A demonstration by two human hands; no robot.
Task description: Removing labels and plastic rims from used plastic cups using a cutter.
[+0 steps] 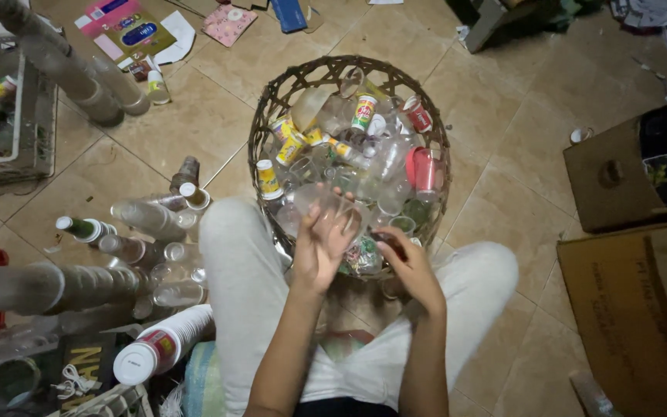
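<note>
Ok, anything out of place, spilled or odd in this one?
Mostly floor clutter. Flattened packaging and paper scraps lie strewn on the tiles beyond the woven basket, and loose clear cup stacks lie toppled beside the person's leg. The left hand holds a crumpled clear plastic cup; the right hand reaches into the basket.

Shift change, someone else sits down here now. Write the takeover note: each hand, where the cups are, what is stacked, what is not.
Left hand: holds a clear plastic cup over the near rim of the woven basket.
Right hand: at the basket's near edge, among the cups; its grip cannot be made out.
Done: nested cup stacks lie on the floor to the left.
Left: the basket holds many loose cups, clear and printed.
</note>
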